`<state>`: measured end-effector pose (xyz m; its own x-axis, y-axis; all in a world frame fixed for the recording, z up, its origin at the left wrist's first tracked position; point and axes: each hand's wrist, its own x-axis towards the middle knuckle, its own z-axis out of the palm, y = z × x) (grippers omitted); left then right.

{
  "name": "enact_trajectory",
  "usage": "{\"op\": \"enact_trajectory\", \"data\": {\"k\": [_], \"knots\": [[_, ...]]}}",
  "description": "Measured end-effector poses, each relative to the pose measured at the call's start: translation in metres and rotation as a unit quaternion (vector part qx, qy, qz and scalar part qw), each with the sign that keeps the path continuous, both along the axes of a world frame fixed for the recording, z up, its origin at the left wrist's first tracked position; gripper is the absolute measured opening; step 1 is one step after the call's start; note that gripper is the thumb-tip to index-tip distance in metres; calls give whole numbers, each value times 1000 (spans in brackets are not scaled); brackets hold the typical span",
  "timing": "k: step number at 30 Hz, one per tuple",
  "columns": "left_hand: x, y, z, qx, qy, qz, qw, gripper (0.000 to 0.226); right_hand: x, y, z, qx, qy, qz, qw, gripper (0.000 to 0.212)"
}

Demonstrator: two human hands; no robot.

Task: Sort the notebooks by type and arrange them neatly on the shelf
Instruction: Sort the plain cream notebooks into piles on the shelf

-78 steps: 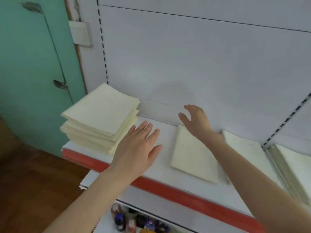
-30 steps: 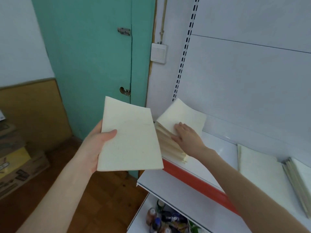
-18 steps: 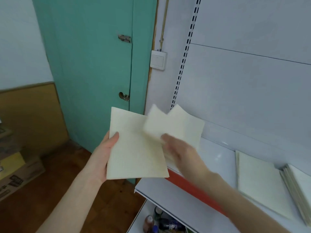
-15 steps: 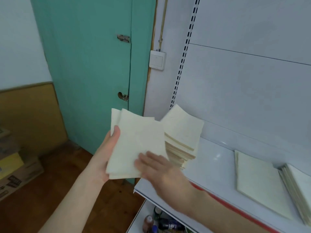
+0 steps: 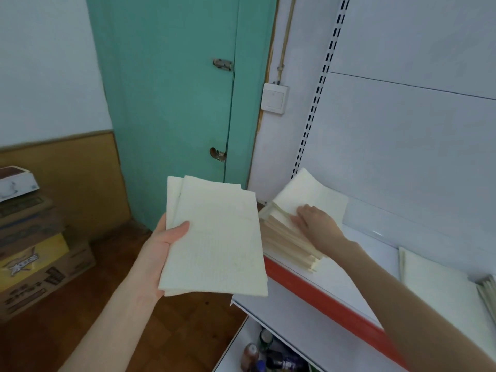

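My left hand (image 5: 161,253) grips two cream notebooks (image 5: 217,237), one lying slightly askew on the other, out in front of the shelf's left end. A tall, uneven stack of cream notebooks (image 5: 316,194) sits at the left end of the white shelf (image 5: 346,275), which has a red front strip. On top of that stack rests my right hand (image 5: 315,221), its fingertips at the stack's left edge. Further right on the shelf a single cream notebook (image 5: 437,285) lies flat, and another pile (image 5: 488,294) shows at the frame's edge.
A green door (image 5: 174,103) stands left of the shelf unit, with a white wall switch (image 5: 275,99) beside it. Cardboard boxes (image 5: 32,253) are stacked on the wooden floor at the left. Small bottles (image 5: 265,355) fill the lower shelf.
My right hand took a notebook off the stack, laid it on the one in my left hand, and went back to the top of the stack. My view has turned left.
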<state>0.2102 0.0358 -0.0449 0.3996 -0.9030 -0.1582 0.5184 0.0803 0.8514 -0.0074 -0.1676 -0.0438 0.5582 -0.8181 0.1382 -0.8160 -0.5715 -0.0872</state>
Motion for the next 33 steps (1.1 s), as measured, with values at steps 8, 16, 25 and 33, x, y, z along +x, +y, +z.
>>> {"op": "enact_trajectory", "data": {"k": [8, 16, 25, 33], "knots": [[-3, 2, 1, -6, 9, 7, 1000, 34, -9, 27, 13, 30, -189, -23, 981, 37], [-17, 0, 5, -8, -25, -9, 1000, 35, 25, 134, 1, -183, -183, 204, 944, 41], [-5, 19, 2, -34, -46, 13, 998, 36, 30, 169, -1, -5, -275, 222, 935, 51], [-36, -3, 17, -108, -50, -64, 991, 58, -5, 167, 26, 295, -584, -132, 745, 15]]}}
